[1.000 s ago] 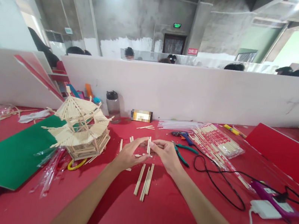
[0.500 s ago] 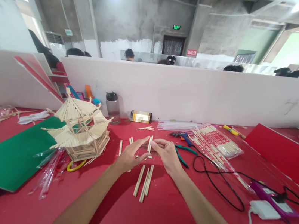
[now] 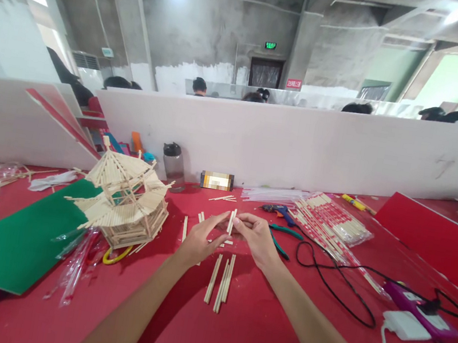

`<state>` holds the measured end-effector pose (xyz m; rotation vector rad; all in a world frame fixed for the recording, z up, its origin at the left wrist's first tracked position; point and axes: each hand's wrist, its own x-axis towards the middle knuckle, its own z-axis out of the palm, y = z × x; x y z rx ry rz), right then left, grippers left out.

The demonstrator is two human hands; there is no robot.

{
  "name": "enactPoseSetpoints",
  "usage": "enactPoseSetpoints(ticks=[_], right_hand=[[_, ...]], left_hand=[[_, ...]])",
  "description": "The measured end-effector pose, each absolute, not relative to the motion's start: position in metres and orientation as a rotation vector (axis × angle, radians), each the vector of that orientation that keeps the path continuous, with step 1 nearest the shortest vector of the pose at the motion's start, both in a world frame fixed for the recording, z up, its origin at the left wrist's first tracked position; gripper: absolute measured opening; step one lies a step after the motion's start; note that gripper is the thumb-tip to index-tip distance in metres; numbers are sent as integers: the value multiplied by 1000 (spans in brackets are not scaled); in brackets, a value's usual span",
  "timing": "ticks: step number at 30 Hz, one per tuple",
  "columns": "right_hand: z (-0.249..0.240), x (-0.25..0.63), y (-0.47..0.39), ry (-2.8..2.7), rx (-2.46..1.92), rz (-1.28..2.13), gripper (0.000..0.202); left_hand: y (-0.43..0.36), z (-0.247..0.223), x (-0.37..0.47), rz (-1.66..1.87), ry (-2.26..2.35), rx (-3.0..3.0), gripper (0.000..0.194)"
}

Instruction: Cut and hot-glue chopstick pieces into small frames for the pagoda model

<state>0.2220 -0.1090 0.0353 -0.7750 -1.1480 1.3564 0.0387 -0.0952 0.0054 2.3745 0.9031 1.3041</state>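
A short pair of pale wooden sticks stands nearly upright between my hands, side by side. My right hand pinches the pair from the right with thumb and forefinger. From the left, my left hand meets it with the forefinger near the top and the thumb by the lower end, a gap showing between them. Just below, several longer loose sticks lie on the red tabletop. More short sticks lie beyond my left hand, partly covered by it.
Left stands a stick-built pavilion model beside a green board. A bottle stands by the white partition. Right lie pliers, a glue gun, bagged sticks, a black cable and a purple power strip.
The view has shifted very slightly. My hands keep nearly the same pose around the stick pair, and the loose sticks stay where they were.
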Motion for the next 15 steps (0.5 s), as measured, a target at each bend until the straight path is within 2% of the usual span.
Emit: enactPoseSetpoints(ticks=[9, 15], right_hand=[[36, 221, -110, -1156, -819, 1332, 40], [37, 221, -111, -1170, -806, 1355, 40]], left_hand=[[-99, 15, 38, 1280, 907, 2367, 67], [-100, 18, 38, 1283, 825, 2382, 58]])
